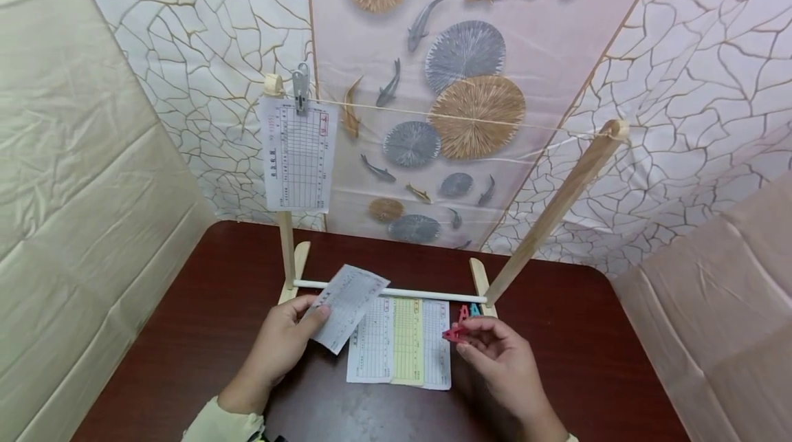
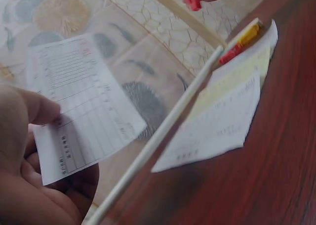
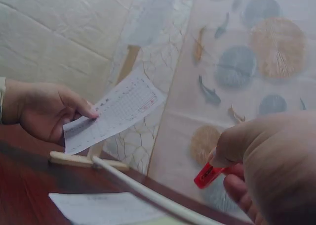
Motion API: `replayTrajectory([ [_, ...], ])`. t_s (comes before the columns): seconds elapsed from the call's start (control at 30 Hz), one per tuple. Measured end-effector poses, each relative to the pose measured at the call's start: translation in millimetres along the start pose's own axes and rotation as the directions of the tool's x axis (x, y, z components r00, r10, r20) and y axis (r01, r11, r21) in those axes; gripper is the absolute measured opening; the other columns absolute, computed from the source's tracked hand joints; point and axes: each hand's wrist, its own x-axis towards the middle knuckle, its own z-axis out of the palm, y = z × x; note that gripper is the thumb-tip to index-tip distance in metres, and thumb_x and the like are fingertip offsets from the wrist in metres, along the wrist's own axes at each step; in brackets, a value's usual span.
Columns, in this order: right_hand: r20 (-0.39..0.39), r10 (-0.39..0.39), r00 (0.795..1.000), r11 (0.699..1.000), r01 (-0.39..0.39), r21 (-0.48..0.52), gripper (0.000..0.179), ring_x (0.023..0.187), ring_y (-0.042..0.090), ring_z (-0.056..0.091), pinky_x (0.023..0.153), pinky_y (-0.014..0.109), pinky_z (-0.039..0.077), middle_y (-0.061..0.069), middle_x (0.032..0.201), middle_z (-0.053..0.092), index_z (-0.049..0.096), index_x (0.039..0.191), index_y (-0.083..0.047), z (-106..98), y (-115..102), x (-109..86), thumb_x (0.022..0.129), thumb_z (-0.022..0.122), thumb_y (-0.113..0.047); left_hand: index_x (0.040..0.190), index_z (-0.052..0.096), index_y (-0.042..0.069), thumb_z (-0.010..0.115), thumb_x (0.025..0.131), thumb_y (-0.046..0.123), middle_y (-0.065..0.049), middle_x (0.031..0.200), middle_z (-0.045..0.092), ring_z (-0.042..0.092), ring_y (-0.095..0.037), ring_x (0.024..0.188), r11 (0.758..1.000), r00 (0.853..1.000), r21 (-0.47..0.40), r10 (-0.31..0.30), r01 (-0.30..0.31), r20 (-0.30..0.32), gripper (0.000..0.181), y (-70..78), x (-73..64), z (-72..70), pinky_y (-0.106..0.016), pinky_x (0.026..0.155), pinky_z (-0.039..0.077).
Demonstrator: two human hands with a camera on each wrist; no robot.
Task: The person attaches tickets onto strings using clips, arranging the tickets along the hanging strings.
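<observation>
My left hand (image 1: 286, 339) pinches a white printed form (image 1: 349, 306) by its lower left edge, thumb on top, and holds it tilted above the table. A red clothespin (image 1: 454, 336) is pinched between the thumb and fingers of my right hand (image 1: 501, 359); the right wrist view shows the red clip (image 3: 207, 175) at the fingertips. Between the hands, overlapping paper slips lie on the table: white slips (image 1: 369, 359) and a yellow slip (image 1: 407, 359). Another form (image 1: 298, 167) hangs from the string (image 1: 396, 109) under a grey clip (image 1: 301, 88), beside the left post.
A wooden stand has a left post (image 1: 287, 249), a slanting right post (image 1: 557, 208) and a white crossbar (image 1: 433, 295) low between them. More clothespins, one red (image 1: 463, 313) and one blue (image 1: 474, 309), lie by the right foot. Patterned cloth (image 1: 396, 222) hangs behind the dark red table (image 1: 204, 332).
</observation>
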Motion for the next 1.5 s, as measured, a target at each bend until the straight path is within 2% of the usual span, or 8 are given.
replayTrajectory([
  [0.13, 0.0, -0.052, 0.999, 0.996, 0.052, -0.078, 0.031, 0.11, 0.015, 0.082, 0.091, 0.031, 0.068, 0.015, 0.119, 0.083, 0.069, 0.12, 0.018, 2, -19, 8.3, 0.09, 0.079, 0.023, 0.134, 0.078, 0.0, 0.069, 0.113, 0.018, -0.019, 0.124, 0.083, 0.079, -0.014, 0.1, 0.997, 0.999, -0.067, 0.035, -0.036, -0.016, 0.029, 13.0, -3.6, 3.7, -0.027, 0.085, 0.063],
  [0.23, 0.009, -0.077, 0.997, 0.98, 0.078, -0.182, 0.028, 0.103, 0.011, 0.083, 0.078, 0.027, 0.068, 0.007, 0.117, 0.085, 0.076, 0.116, 0.01, 4, -36, 16.3, 0.09, 0.082, 0.018, 0.139, 0.074, -0.002, 0.066, 0.115, 0.017, -0.023, 0.128, 0.08, 0.079, -0.014, 0.105, 0.992, 0.998, -0.11, 0.055, -0.057, -0.02, 0.032, 23.5, -5.2, 7.3, -0.027, 0.089, 0.063],
  [0.4, 0.002, -0.145, 0.989, 0.946, 0.139, -0.292, 0.024, 0.102, 0.01, 0.083, 0.075, 0.026, 0.067, 0.002, 0.113, 0.086, 0.081, 0.11, 0.003, 6, -69, 35.2, 0.09, 0.084, 0.016, 0.14, 0.072, 0.001, 0.062, 0.117, 0.019, -0.024, 0.123, 0.08, 0.079, -0.018, 0.091, 0.987, 0.997, -0.143, 0.077, -0.077, -0.003, 0.031, 40.5, -5.7, 11.9, -0.032, 0.076, 0.066],
  [0.57, 0.031, -0.207, 0.978, 0.928, 0.207, -0.31, 0.023, 0.106, 0.014, 0.085, 0.086, 0.027, 0.067, 0.005, 0.114, 0.086, 0.082, 0.108, 0.003, 7, -106, 56.8, 0.091, 0.083, 0.018, 0.143, 0.07, 0.005, 0.061, 0.118, 0.02, -0.024, 0.125, 0.079, 0.078, -0.021, 0.086, 0.987, 0.996, -0.135, 0.086, -0.082, 0.018, 0.031, 57.6, -4.2, 13.4, -0.037, 0.065, 0.067],
  [0.9, 0.137, -0.263, 0.955, 0.86, 0.296, -0.415, 0.024, 0.092, 0.011, 0.083, 0.075, 0.022, 0.065, 0.002, 0.11, 0.087, 0.084, 0.111, -0.003, 23, -184, 103.4, 0.093, 0.083, 0.013, 0.152, 0.066, 0.004, 0.058, 0.119, 0.021, -0.02, 0.145, 0.067, 0.078, -0.026, 0.108, 0.966, 0.986, -0.201, 0.167, -0.161, 0.014, 0.038, 93.0, 10.5, 10.9, -0.038, 0.076, 0.07],
  [1.13, 0.243, -0.312, 0.918, 0.87, 0.379, -0.315, 0.019, 0.091, 0.022, 0.085, 0.082, 0.029, 0.068, 0.017, 0.105, 0.086, 0.083, 0.114, -0.001, 41, -235, 140.7, 0.099, 0.079, 0.011, 0.154, 0.064, 0.007, 0.056, 0.12, 0.02, -0.016, 0.152, 0.07, 0.078, -0.029, 0.12, 0.938, 0.979, -0.293, 0.201, -0.183, 0.032, 0.038, 113.9, 24.6, 16.8, -0.04, 0.086, 0.07],
  [1.4, 0.22, -0.28, 0.935, 0.837, 0.35, -0.421, 0.013, 0.086, 0.017, 0.082, 0.072, 0.021, 0.063, 0.006, 0.103, 0.087, 0.084, 0.115, -0.001, 58, -277, 175.1, 0.102, 0.083, -0.004, 0.154, 0.066, 0.01, 0.055, 0.12, 0.021, -0.013, 0.15, 0.072, 0.078, -0.028, 0.123, 0.919, 0.976, -0.339, 0.218, -0.203, 0.005, 0.037, 130.2, 32.5, 19.7, -0.042, 0.088, 0.07],
  [1.5, 0.238, -0.272, 0.932, 0.787, 0.358, -0.502, 0.014, 0.084, 0.014, 0.08, 0.069, 0.02, 0.06, 0.0, 0.103, 0.086, 0.085, 0.116, -0.006, 68, -289, 186.9, 0.103, 0.083, -0.009, 0.154, 0.066, 0.012, 0.055, 0.12, 0.022, -0.011, 0.15, 0.072, 0.076, -0.03, 0.127, 0.919, 0.974, -0.331, 0.228, -0.215, 0.001, 0.037, 135.9, 33.8, 19.2, -0.042, 0.089, 0.07],
])
